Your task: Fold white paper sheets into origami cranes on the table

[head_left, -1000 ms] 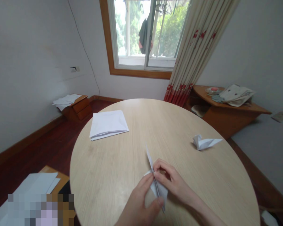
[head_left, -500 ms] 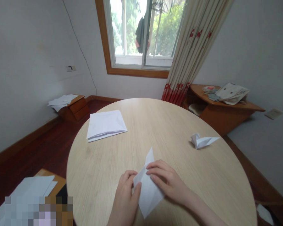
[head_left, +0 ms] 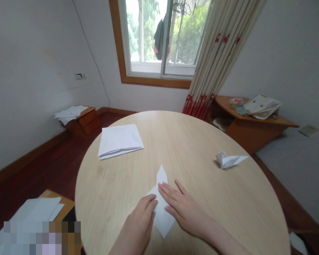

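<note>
A white folded paper shape [head_left: 161, 215] with a pointed tip lies flat on the round wooden table [head_left: 117, 187] near its front edge. My right hand [head_left: 183, 209] lies on the paper's right side with its fingers stretched out flat. My left hand [head_left: 138, 225] rests on the paper's left edge, fingers together and extended, pressing down. Neither hand grips anything.
A stack of white paper sheets [head_left: 119, 141] sits at the table's back left. A finished folded paper figure [head_left: 228, 160] lies at the right. A low cabinet with papers [head_left: 78, 118] stands by the left wall, a wooden shelf [head_left: 252, 122] with a bag at the right.
The paper was held upright and pinched between both hands; it has been turned and laid flat. Both hands now press on it with fingers stretched out.
</note>
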`<state>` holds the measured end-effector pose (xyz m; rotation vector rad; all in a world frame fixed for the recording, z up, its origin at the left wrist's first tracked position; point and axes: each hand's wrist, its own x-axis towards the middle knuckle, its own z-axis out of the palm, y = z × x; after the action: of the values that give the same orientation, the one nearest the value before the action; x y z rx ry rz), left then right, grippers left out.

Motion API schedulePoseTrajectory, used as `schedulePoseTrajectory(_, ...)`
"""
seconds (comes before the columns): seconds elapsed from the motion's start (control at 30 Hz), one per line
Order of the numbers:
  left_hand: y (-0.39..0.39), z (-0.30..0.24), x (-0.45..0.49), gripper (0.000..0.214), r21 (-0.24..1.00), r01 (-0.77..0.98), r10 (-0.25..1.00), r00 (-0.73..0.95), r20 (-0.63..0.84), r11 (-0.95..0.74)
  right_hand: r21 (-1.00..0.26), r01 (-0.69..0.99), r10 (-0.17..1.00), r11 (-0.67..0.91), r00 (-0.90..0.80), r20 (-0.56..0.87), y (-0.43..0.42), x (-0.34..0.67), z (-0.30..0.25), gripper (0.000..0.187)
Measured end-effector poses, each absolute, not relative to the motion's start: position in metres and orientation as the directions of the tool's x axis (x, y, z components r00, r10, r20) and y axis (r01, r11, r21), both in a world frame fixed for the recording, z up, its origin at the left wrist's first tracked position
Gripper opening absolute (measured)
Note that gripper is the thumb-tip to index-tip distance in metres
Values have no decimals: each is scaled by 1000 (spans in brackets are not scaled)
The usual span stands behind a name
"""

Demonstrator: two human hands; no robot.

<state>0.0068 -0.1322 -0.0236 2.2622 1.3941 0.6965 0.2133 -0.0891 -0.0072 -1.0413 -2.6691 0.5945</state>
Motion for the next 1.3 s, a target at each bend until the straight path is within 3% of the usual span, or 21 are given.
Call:
schedulePoseTrajectory(0.2,-121,4,-2,41,507,731,855,518,25,-457,-492,591,684,639,-729,14,-90,215,-6,56)
schedulePoseTrajectory(0.27,-118,13,-1,54,481,740,837,547,-20,-471,-542,574,671,614,-741,-24,-88,218,-4,64)
schedulePoseTrajectory(0.4,-117,19,7,64,409,761,828,560,-25,-503,-609,554,648,567,-757,-85,-82,224,0,91)
schedulePoseTrajectory(0.5,-117,14,9,59,347,761,815,579,17,-548,-618,540,640,572,-765,-76,-80,227,-1,96)
schedulePoseTrajectory(0.7,-108,4,5,37,198,700,726,678,116,-686,-637,521,644,569,-763,-49,-79,228,-2,92)
schedulePoseTrajectory(0.87,-107,15,10,30,81,638,643,763,73,-766,-633,503,644,588,-765,-9,-82,229,5,67)
schedulePoseTrajectory(1.0,-105,32,18,14,70,633,632,774,-45,-771,-566,516,651,644,-758,50,-83,229,0,68)
schedulePoseTrajectory(1.13,-96,39,22,16,38,618,609,782,-137,-785,-540,511,661,668,-741,117,-79,230,-11,68)
schedulePoseTrajectory(1.3,-80,44,22,21,6,598,592,795,-136,-801,-544,501,681,672,-708,189,-75,231,-18,57)
